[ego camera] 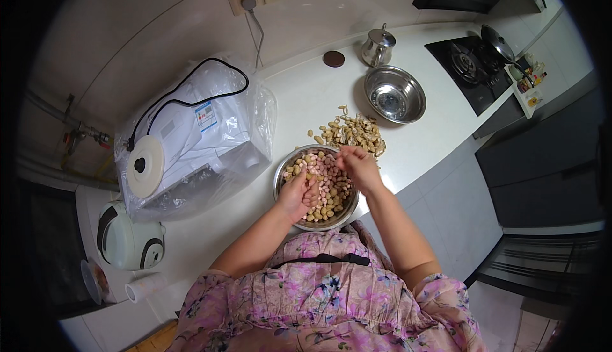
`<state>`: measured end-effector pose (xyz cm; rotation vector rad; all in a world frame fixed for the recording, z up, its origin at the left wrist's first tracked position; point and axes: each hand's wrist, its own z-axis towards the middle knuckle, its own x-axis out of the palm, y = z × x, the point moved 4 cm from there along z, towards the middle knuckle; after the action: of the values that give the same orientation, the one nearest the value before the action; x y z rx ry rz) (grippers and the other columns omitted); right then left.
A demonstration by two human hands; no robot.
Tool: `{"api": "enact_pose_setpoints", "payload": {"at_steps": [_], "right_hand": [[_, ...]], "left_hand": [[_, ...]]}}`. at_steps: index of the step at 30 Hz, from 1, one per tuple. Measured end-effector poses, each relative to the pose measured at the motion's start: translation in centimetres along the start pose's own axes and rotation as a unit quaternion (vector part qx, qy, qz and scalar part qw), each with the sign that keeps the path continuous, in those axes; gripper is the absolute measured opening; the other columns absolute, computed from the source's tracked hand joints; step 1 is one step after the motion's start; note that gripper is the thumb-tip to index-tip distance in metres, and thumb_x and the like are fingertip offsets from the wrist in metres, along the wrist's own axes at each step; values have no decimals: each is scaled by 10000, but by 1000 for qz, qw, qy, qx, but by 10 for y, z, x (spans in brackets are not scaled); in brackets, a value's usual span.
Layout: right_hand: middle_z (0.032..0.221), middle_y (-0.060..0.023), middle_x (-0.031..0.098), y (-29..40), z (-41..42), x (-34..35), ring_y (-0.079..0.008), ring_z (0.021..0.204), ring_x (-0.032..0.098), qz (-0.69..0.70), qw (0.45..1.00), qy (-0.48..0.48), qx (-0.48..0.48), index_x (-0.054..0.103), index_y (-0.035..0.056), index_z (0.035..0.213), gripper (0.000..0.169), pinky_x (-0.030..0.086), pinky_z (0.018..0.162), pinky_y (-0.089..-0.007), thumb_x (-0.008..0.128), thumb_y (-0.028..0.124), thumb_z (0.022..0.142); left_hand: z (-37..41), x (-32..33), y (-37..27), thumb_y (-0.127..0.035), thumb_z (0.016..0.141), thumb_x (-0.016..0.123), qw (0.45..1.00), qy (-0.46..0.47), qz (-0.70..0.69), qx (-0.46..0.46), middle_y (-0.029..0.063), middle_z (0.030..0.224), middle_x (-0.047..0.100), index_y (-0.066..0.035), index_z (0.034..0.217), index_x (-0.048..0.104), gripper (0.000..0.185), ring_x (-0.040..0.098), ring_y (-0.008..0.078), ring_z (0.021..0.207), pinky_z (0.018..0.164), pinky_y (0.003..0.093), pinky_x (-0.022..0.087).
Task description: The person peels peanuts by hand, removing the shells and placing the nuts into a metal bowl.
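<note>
A steel bowl (278, 187) stands before me at the counter's front edge. It holds pink shelled peanut kernels (328, 170) mixed with tan peanuts in their shells (321, 214). My left hand (297, 198) is over the bowl's left part, fingers curled and thumb raised; whether a peanut is within it cannot be made out. Above the right rim, my right hand (359, 166) has its fingertips pinched together, and anything between them is too small to tell. A heap of peanut shells (356, 133) lies on the counter just beyond the bowl.
Behind the shells stands another steel bowl (396, 95), beside a steel pot with a lid (378, 47) and a brown disc (333, 58). A plastic-wrapped white appliance (191, 137) and a rice cooker (131, 237) occupy the left. A gas hob (466, 65) is at far right.
</note>
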<state>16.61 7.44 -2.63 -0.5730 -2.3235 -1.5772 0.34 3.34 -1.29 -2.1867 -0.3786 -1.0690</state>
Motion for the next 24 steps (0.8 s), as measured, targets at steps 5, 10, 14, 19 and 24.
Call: {"api": "enact_pose_setpoints", "payload": {"at_steps": [5, 10, 14, 19, 24], "right_hand": [[919, -73, 607, 24, 63, -73, -134, 819, 547, -261, 955, -110, -92, 541, -15, 1047, 226, 424, 762, -238, 491, 85, 850], [1007, -78, 608, 40, 78, -65, -148, 973, 517, -194, 975, -44, -97, 491, -4, 1143, 289, 334, 905, -242, 416, 99, 883], [993, -60, 625, 40, 87, -81, -154, 985, 532, -286, 946, -82, -133, 555, 10, 1073, 266, 391, 856, -258, 467, 7, 822], [793, -86, 628, 57, 52, -43, -251, 736, 573, -555, 761, -113, -316, 667, 95, 799, 243, 435, 809, -325, 529, -40, 651], [868, -82, 596, 63, 6, 24, -258, 887, 504, -562, 755, -39, -336, 663, 84, 806, 170, 379, 848, -403, 644, 195, 678]], "left_hand": [[3, -4, 2, -428, 929, 247, 1000, -9, 12, -6, -10, 506, 290, -119, 710, 368, 397, 253, 91, 428, 403, 212, 235], [2, -11, -1, -429, 928, 248, 999, -37, 10, -2, -12, 502, 283, -119, 707, 365, 399, 247, 92, 419, 395, 211, 232], [3, -8, -6, -429, 928, 249, 999, -47, 16, -6, -9, 498, 280, -116, 703, 361, 401, 243, 94, 415, 395, 214, 232], [2, -10, -8, -438, 924, 261, 999, -36, 14, -16, -13, 509, 275, -124, 686, 360, 406, 251, 92, 429, 407, 209, 231], [2, -10, -7, -448, 922, 258, 999, -29, 15, -18, -15, 506, 274, -128, 672, 359, 419, 249, 91, 428, 407, 209, 229]]}}
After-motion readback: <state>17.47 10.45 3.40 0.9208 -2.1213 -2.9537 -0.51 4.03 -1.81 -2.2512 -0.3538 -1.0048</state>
